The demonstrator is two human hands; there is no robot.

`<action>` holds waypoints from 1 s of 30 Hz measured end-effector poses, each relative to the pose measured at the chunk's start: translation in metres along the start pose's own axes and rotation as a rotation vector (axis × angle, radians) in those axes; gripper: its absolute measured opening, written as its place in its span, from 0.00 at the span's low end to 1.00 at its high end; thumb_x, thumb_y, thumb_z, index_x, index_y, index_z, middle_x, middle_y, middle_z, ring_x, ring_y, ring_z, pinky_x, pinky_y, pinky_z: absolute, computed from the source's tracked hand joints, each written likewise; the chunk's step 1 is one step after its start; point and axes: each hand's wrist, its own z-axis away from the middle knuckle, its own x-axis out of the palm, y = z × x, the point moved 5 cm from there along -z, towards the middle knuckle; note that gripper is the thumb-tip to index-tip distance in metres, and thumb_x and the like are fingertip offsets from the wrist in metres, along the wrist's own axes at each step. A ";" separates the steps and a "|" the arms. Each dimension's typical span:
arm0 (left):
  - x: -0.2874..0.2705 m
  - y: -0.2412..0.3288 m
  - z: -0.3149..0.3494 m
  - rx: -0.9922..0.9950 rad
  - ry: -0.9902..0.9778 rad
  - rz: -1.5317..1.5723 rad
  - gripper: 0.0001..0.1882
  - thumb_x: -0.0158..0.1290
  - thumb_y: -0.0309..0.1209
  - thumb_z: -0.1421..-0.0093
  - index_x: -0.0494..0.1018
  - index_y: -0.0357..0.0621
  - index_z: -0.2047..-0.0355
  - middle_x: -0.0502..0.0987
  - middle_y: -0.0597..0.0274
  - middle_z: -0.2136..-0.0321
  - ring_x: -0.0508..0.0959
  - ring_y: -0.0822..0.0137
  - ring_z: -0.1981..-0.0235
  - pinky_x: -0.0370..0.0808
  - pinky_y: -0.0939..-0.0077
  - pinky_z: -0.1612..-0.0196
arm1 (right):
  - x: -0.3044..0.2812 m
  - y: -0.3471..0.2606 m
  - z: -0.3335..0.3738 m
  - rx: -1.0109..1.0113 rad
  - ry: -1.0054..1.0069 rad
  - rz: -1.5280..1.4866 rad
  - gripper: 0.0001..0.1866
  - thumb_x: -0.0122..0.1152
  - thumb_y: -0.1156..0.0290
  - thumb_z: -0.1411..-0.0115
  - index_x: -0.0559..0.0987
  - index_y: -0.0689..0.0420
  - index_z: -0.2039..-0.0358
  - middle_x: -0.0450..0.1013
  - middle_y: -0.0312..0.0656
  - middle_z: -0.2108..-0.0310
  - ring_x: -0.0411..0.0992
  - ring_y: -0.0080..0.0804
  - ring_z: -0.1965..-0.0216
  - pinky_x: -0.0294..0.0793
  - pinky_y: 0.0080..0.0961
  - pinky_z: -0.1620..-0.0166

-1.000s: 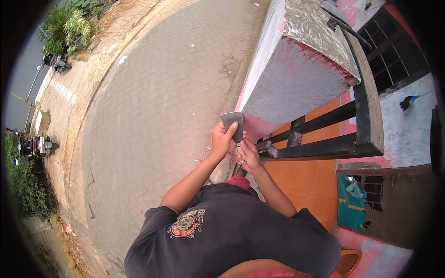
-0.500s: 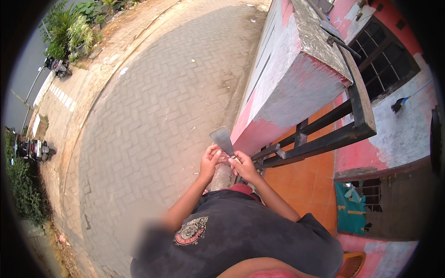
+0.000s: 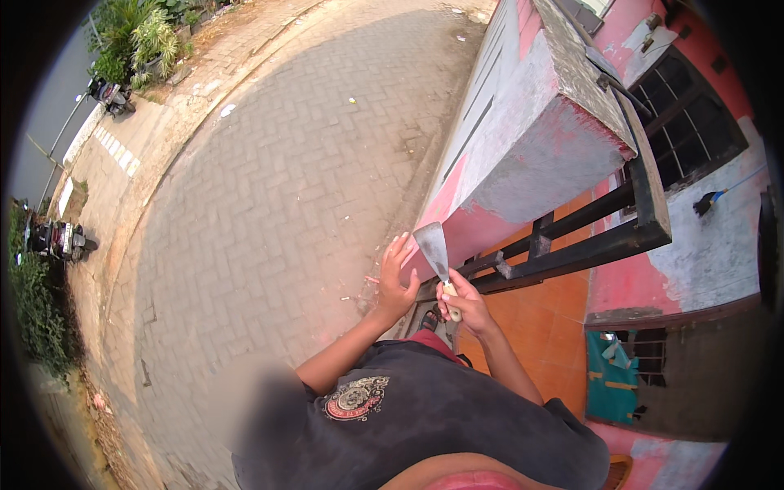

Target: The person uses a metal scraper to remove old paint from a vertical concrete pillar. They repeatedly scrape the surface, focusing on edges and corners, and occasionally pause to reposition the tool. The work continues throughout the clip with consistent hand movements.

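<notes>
My right hand (image 3: 464,304) is closed round the pale handle of a scraper (image 3: 433,248). Its flat, flared metal blade points up and away from me, in front of the lower part of a wall post (image 3: 531,175) with worn pink and grey-white paint. To the left of the blade my left hand (image 3: 397,282) is open, its fingers stretched out and apart, holding nothing. Those fingertips appear close to the post's base; whether they touch it I cannot tell.
A black metal gate (image 3: 572,253) stands right of the post, over an orange tiled floor (image 3: 510,331). Grey paving (image 3: 269,220) stretches out on the left. Motorbikes (image 3: 61,238) are parked at the far left. A teal panel (image 3: 608,384) lies at the lower right.
My left hand has come away from the scraper and opened. The right hand has moved slightly right and down, and the scraper is now more upright with its handle showing.
</notes>
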 end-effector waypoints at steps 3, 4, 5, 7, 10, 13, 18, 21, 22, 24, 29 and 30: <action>0.020 0.014 0.000 0.045 -0.053 -0.033 0.31 0.58 0.19 0.48 0.68 0.41 0.42 0.65 0.46 0.34 0.61 0.43 0.31 0.58 0.49 0.31 | 0.002 -0.007 0.005 0.036 -0.070 0.000 0.36 0.53 0.79 0.34 0.54 0.59 0.28 0.69 0.38 0.62 0.71 0.23 0.73 0.70 0.18 0.73; 0.025 0.018 -0.001 0.058 -0.062 -0.056 0.32 0.62 0.20 0.51 0.70 0.42 0.43 0.66 0.48 0.34 0.63 0.43 0.32 0.58 0.47 0.31 | 0.003 -0.009 0.007 0.042 -0.098 -0.016 0.38 0.54 0.79 0.34 0.51 0.58 0.26 0.69 0.39 0.62 0.71 0.23 0.75 0.70 0.17 0.75; 0.030 0.020 -0.001 0.067 -0.061 -0.094 0.32 0.63 0.21 0.52 0.71 0.43 0.43 0.67 0.49 0.35 0.65 0.44 0.33 0.59 0.46 0.32 | 0.002 -0.011 0.009 0.040 -0.112 -0.024 0.39 0.54 0.78 0.34 0.51 0.58 0.26 0.69 0.39 0.62 0.71 0.22 0.75 0.69 0.17 0.74; 0.039 0.022 -0.002 0.081 -0.064 -0.161 0.33 0.64 0.22 0.53 0.72 0.44 0.44 0.69 0.51 0.37 0.67 0.46 0.35 0.60 0.44 0.33 | -0.002 -0.016 0.014 0.050 -0.125 -0.056 0.39 0.55 0.78 0.35 0.51 0.58 0.26 0.70 0.39 0.62 0.71 0.22 0.75 0.69 0.17 0.74; 0.050 0.024 -0.004 0.099 0.003 -0.227 0.33 0.66 0.23 0.55 0.73 0.45 0.46 0.71 0.53 0.40 0.71 0.48 0.40 0.63 0.43 0.35 | -0.013 -0.023 0.023 0.078 -0.149 -0.233 0.39 0.54 0.76 0.34 0.50 0.55 0.25 0.66 0.37 0.65 0.65 0.20 0.78 0.63 0.17 0.75; 0.065 0.029 -0.005 0.121 0.081 -0.212 0.31 0.66 0.24 0.55 0.73 0.46 0.48 0.73 0.53 0.43 0.73 0.50 0.43 0.64 0.44 0.36 | -0.025 -0.030 0.031 0.087 -0.201 -0.358 0.36 0.51 0.71 0.31 0.50 0.52 0.26 0.64 0.36 0.68 0.62 0.20 0.80 0.60 0.18 0.75; 0.100 0.036 0.000 0.106 0.200 -0.190 0.30 0.67 0.25 0.56 0.73 0.46 0.49 0.73 0.52 0.43 0.73 0.49 0.43 0.63 0.44 0.36 | -0.046 -0.034 0.038 0.146 -0.242 -0.462 0.33 0.50 0.65 0.30 0.52 0.48 0.28 0.62 0.36 0.70 0.61 0.21 0.81 0.58 0.19 0.75; 0.115 0.037 0.004 0.087 0.279 -0.229 0.30 0.67 0.25 0.57 0.73 0.45 0.50 0.73 0.51 0.43 0.73 0.49 0.43 0.64 0.45 0.36 | -0.061 -0.035 0.036 0.198 -0.273 -0.449 0.32 0.49 0.63 0.29 0.52 0.47 0.29 0.62 0.36 0.70 0.60 0.22 0.81 0.58 0.20 0.75; 0.119 0.037 0.006 0.081 0.290 -0.255 0.31 0.67 0.24 0.58 0.73 0.45 0.50 0.73 0.51 0.43 0.73 0.49 0.43 0.64 0.45 0.37 | -0.066 -0.036 0.034 0.215 -0.287 -0.451 0.32 0.49 0.63 0.29 0.52 0.47 0.29 0.62 0.36 0.70 0.60 0.22 0.81 0.58 0.20 0.75; 0.119 0.034 0.006 0.044 0.316 -0.292 0.30 0.67 0.24 0.58 0.73 0.45 0.50 0.72 0.51 0.43 0.73 0.49 0.44 0.64 0.45 0.37 | -0.071 -0.039 0.025 0.243 -0.330 -0.454 0.32 0.49 0.64 0.29 0.52 0.47 0.29 0.62 0.37 0.70 0.60 0.22 0.81 0.59 0.20 0.75; 0.105 0.026 -0.017 0.086 0.363 -0.223 0.28 0.66 0.22 0.57 0.74 0.43 0.53 0.76 0.51 0.48 0.77 0.49 0.48 0.70 0.51 0.42 | -0.064 -0.044 0.008 0.257 -0.387 -0.410 0.33 0.51 0.67 0.30 0.51 0.43 0.27 0.61 0.37 0.69 0.60 0.21 0.81 0.59 0.19 0.76; 0.102 0.024 -0.025 0.113 0.352 -0.184 0.27 0.66 0.22 0.57 0.74 0.42 0.53 0.77 0.51 0.50 0.77 0.49 0.49 0.71 0.53 0.44 | -0.062 -0.046 0.006 0.241 -0.368 -0.470 0.34 0.50 0.69 0.30 0.51 0.42 0.27 0.61 0.37 0.69 0.60 0.20 0.81 0.60 0.18 0.76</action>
